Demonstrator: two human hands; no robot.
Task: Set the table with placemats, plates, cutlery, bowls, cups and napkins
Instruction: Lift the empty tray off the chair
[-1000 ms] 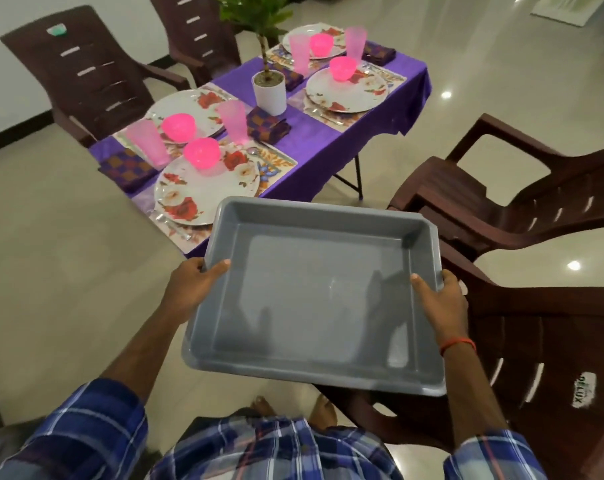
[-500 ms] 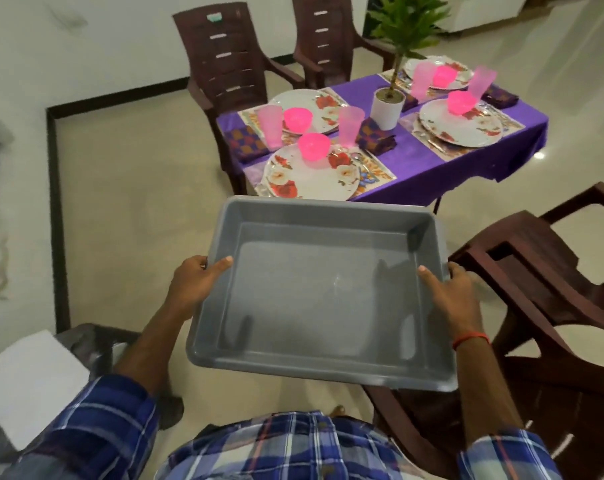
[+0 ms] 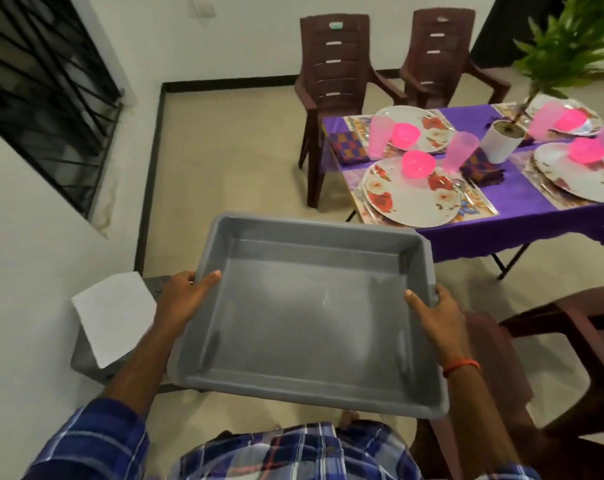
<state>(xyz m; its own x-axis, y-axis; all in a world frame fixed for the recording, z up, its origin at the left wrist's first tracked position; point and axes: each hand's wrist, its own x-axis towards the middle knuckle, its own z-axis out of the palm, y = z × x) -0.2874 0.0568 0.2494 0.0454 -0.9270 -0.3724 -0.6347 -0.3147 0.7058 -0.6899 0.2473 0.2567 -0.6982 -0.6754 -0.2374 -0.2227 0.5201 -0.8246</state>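
Gray tray (image 3: 311,233) held by both side rims: left hand (image 3: 181,294) and right hand (image 3: 435,315), fingers (image 3: 189,276) wrapped round the edges, thumbs inside. On the purple counter (image 3: 511,199), well apart to the upper right — plates (image 3: 407,199), pink bowls (image 3: 418,163), cups (image 3: 459,152), checked napkins (image 3: 350,143).

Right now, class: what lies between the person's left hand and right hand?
The grey tray: the left hand and right hand grip its opposite side rims. It holds nothing, as the head view shows.
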